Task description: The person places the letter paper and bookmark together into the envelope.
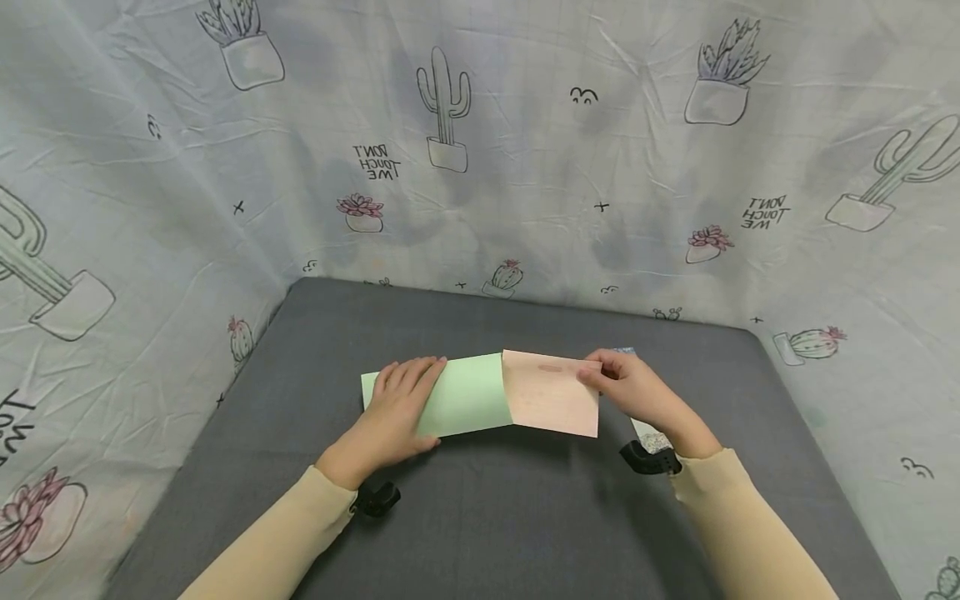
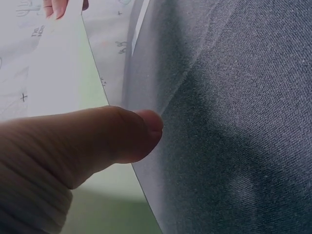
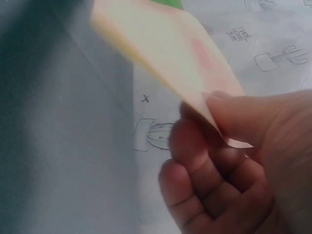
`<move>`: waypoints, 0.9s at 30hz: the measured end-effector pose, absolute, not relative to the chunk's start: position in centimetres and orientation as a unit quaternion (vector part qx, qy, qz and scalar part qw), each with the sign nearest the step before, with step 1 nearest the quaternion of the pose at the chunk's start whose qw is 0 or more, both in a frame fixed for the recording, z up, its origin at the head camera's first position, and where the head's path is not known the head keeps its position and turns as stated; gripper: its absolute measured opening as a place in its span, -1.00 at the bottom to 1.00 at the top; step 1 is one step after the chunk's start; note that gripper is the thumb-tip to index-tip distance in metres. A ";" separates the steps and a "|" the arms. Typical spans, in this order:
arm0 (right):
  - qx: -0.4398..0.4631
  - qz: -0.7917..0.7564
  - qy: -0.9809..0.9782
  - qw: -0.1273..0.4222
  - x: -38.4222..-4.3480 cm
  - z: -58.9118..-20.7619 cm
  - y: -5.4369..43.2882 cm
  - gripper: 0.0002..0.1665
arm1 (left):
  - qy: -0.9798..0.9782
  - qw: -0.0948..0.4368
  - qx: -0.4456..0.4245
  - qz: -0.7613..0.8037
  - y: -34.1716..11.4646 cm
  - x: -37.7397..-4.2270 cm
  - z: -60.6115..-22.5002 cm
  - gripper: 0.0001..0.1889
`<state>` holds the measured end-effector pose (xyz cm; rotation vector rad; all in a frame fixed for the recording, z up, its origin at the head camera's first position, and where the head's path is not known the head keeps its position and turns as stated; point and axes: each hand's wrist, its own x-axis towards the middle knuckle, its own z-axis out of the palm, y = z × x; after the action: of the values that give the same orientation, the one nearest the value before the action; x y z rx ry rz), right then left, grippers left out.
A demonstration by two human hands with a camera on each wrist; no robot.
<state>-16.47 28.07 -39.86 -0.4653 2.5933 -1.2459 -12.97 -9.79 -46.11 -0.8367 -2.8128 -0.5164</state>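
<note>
A light green sheet of paper [image 1: 468,396] and a pale pink sheet of paper [image 1: 551,396] meet edge to edge in the head view, forming a shallow bend above the table. My left hand [image 1: 397,408] holds the green paper across its width, fingertips at its top edge and thumb at the bottom edge. In the left wrist view the thumb [image 2: 112,134] lies over the paper's edge. My right hand [image 1: 633,387] pinches the pink paper's outer upper corner between thumb and fingers. The right wrist view shows a yellow strip along the pink paper's lower edge and a reddish smudge on its face.
A flat item with a blue end and a speckled end [image 1: 651,437] lies on the grey table [image 1: 480,525], partly hidden under my right hand. A cactus-print cloth [image 1: 525,167] hangs behind and at both sides. Black straps [image 1: 648,458] sit at both wrists.
</note>
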 end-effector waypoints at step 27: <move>-0.151 -0.432 0.886 0.070 -16.4 -41.9 24.8 -0.71 | -0.935 0.092 -0.303 -0.157 -9.0 -12.6 -46.6 0.27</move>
<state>-16.36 24.79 -41.95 -0.4538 2.6668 -1.3010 -12.59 -9.02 -46.59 -0.9010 -2.7775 -0.4648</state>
